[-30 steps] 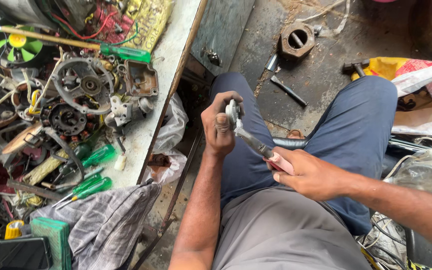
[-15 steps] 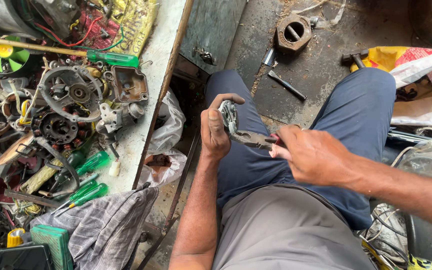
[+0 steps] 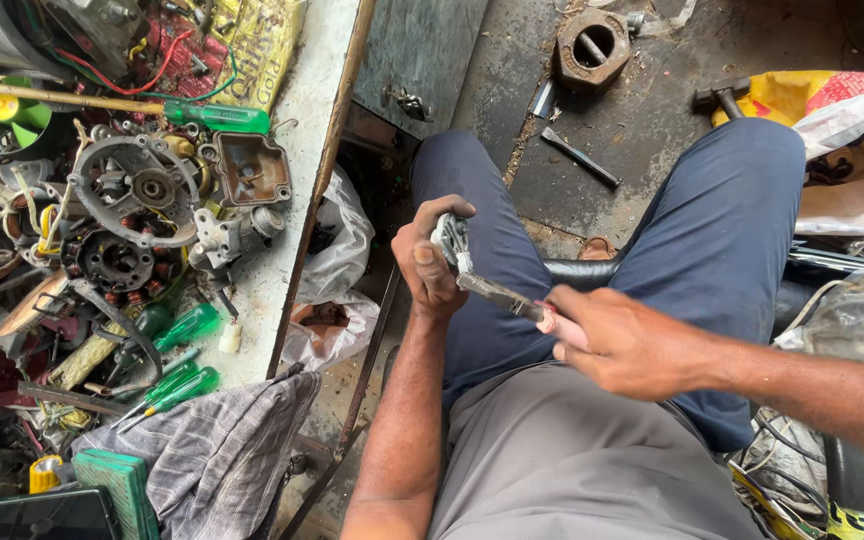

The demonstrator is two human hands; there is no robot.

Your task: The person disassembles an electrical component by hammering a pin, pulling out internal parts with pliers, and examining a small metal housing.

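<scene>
Centre of frame, above the lap: the left hand (image 3: 430, 268) is wrapped tight around a small metal part (image 3: 449, 240), while the right hand (image 3: 620, 340) clenches the handle of a screwdriver-like tool (image 3: 497, 293) whose tip meets the part. The step in hand appears to be prying or unscrewing. The next move likely calls for steady pressure without slipping. Workbench (image 3: 307, 120) at left carries a motor housing (image 3: 137, 190) and green-handled screwdrivers (image 3: 184, 385).

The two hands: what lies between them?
In the head view, a tool's metal shaft spans from the right hand to a small metal part in the left hand.
</scene>
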